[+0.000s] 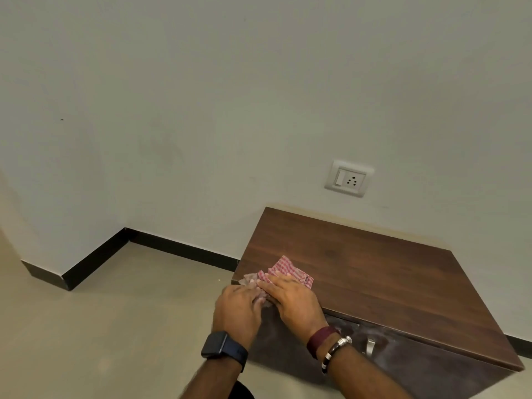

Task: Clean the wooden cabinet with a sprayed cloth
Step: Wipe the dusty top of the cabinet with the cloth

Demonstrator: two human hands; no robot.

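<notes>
I see both hands on the red checked cloth (pixel 283 272) at the cabinet top's (pixel 374 272) front-left corner, left hand (pixel 237 308) bunching its edge, right hand (pixel 293 300) pressing flat; wiping looks barely begun, with most of the top and the smudged front (pixel 417 367) left.

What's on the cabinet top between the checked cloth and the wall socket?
Nothing: in the head view, only bare wooden cabinet top and plain wall separate the checked cloth from the wall socket.

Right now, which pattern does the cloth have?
Red-and-white checks on the cloth, seen in the head view.
</notes>
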